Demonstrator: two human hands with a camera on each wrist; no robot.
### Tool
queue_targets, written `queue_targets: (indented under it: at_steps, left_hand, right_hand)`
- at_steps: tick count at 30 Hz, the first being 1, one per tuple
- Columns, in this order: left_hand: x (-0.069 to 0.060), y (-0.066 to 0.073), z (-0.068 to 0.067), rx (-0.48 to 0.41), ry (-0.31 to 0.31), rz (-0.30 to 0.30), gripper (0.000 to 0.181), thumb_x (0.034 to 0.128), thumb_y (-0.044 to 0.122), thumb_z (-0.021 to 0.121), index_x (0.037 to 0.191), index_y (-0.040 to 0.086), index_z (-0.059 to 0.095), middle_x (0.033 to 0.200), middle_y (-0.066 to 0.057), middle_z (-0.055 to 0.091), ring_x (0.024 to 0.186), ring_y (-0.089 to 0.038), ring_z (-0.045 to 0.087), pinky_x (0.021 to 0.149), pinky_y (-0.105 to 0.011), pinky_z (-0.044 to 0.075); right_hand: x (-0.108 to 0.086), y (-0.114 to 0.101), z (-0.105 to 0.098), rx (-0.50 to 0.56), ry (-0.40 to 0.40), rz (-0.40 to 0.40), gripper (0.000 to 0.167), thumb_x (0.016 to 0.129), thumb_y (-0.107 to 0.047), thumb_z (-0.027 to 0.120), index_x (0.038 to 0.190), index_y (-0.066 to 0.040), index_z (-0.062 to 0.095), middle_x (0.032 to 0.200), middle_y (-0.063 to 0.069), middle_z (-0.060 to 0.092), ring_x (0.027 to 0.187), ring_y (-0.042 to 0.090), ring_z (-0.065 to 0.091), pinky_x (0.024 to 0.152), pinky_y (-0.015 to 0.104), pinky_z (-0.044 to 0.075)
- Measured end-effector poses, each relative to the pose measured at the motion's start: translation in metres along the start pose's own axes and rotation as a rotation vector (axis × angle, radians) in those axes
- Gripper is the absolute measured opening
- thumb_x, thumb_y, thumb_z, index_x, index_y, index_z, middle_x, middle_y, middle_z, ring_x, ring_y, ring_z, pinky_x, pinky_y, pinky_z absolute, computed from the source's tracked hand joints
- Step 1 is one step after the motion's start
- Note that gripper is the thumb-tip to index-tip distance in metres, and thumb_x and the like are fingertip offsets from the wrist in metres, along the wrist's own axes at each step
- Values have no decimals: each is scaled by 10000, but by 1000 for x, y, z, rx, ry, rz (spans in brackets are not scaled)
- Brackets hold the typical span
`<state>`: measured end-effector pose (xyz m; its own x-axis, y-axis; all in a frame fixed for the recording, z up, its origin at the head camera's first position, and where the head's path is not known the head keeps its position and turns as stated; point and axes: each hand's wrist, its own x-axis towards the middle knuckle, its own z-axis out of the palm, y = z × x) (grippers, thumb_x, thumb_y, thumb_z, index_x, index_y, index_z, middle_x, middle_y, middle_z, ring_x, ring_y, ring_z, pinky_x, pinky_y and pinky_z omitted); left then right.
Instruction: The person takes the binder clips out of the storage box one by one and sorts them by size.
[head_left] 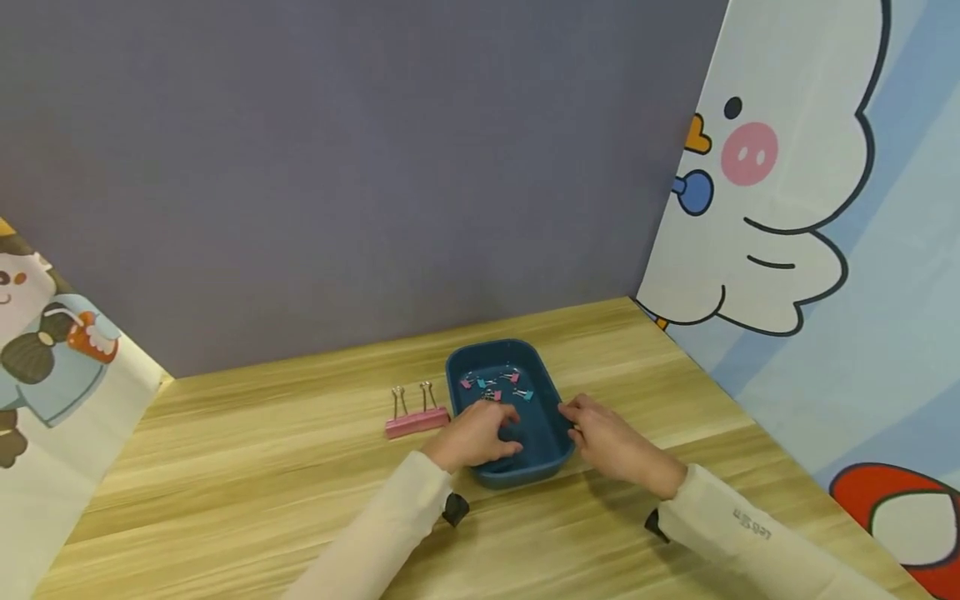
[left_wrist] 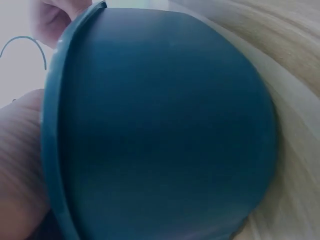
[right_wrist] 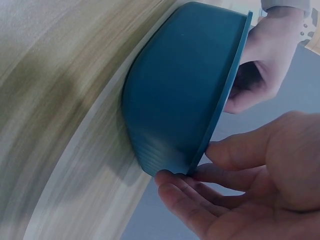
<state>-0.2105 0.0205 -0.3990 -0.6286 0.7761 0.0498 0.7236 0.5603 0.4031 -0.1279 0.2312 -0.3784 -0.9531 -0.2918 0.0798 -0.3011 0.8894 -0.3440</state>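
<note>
A dark blue bin (head_left: 517, 477) stands on the table, with several small pink and teal binder clips (head_left: 523, 394) towards its far end. My left hand (head_left: 474, 435) reaches over the bin's near left side, thumb and index finger apart with nothing visible between them. At the right rim, my right hand (head_left: 618, 442) holds the bin's edge. The right wrist view shows the right hand (right_wrist: 285, 170) with its thumb at the rim and fingers against the outer wall (right_wrist: 175, 90). The bin's outer wall (left_wrist: 165, 120) fills most of the left wrist view.
Left of the bin lies a large pink binder clip (head_left: 416, 423) with its metal handles pointing away. The wooden table (head_left: 262, 467) meets a grey panel (head_left: 375, 183) behind, with cartoon-printed panels on the left and right (head_left: 795, 200).
</note>
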Motion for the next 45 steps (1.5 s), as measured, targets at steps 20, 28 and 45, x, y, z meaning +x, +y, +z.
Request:
queue_targets:
  at_steps: [20, 28, 45]
  left_hand:
    - [12, 9, 9, 31, -101, -26, 318, 815, 274, 757, 1082, 115, 690, 956, 9, 667, 812, -65, 593, 707, -231, 488]
    - [14, 12, 12, 41, -141, -29, 295, 813, 247, 762, 1068, 115, 698, 935, 10, 671, 779, -64, 592, 676, -226, 488]
    - [14, 9, 0, 95, -192, -9, 138, 764, 162, 794, 819, 128, 671, 712, 78, 563, 656, -83, 532, 617, -225, 449]
  right_hand:
    - [0, 4, 0, 17, 18, -21, 389, 889, 28, 596, 1251, 143, 512, 1082, 153, 532, 825, 183, 552, 672, 305, 486]
    - [-1, 4, 1, 34, 15, -32, 384, 893, 28, 593, 1250, 141, 513, 1096, 158, 530, 840, 195, 565, 676, 303, 489]
    - [0, 4, 0, 25, 2, -25, 403, 898, 17, 592, 1271, 139, 495, 1117, 166, 521, 919, 250, 577, 734, 339, 501]
